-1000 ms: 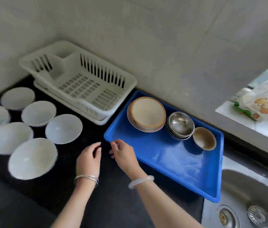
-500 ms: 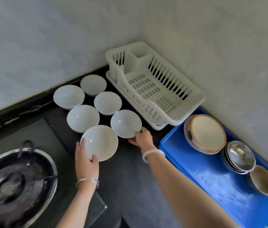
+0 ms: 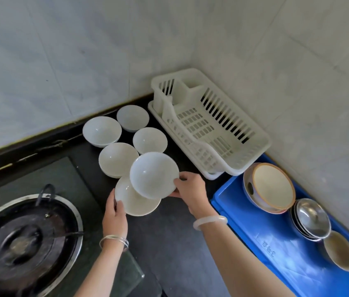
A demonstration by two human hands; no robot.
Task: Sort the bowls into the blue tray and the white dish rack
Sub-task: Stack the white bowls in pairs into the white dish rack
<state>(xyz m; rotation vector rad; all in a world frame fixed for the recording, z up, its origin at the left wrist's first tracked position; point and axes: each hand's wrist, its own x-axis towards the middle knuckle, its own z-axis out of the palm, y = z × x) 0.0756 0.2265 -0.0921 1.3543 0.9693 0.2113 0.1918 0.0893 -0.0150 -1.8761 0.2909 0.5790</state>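
My right hand (image 3: 190, 189) grips the rim of a white bowl (image 3: 153, 174), lifted and tilted above the counter. My left hand (image 3: 114, 215) holds the left edge of a second white bowl (image 3: 135, 202), partly under the lifted one. Several more white bowls (image 3: 117, 158) stand behind them on the dark counter. The white dish rack (image 3: 210, 127) sits in the corner with nothing in it. The blue tray (image 3: 276, 247) at the right holds a large tan-rimmed bowl (image 3: 272, 187), stacked steel bowls (image 3: 311, 219) and a small brown bowl (image 3: 341, 251).
A gas stove with a dark burner (image 3: 23, 239) takes up the lower left. Tiled walls (image 3: 83, 50) close off the back and right side. The dark counter (image 3: 173, 243) runs between the stove and the tray.
My right hand has closed on a white bowl and raised it over the one my left hand holds. The view has swung left from the tray to the bowls and stove.
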